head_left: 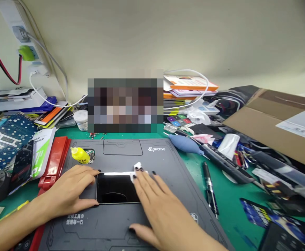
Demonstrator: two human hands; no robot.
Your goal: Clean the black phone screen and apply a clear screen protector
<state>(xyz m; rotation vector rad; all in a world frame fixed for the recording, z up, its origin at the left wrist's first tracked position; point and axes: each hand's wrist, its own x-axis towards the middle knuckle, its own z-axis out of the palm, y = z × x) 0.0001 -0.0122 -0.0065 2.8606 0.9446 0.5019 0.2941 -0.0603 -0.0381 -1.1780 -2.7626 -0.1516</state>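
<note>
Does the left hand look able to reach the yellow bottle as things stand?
Probably yes: the yellow bottle is beyond the left hand, nothing visible between, though that hand touches the phone.

From head height we look forward and down, close over a flat, dark-grey rectangular mat (116, 223), facing a plain cream wall (131, 35)

Left fingers (88, 174) hold a phone (117, 189); right fingers (145, 184) lie on tissue (137, 165).
</note>
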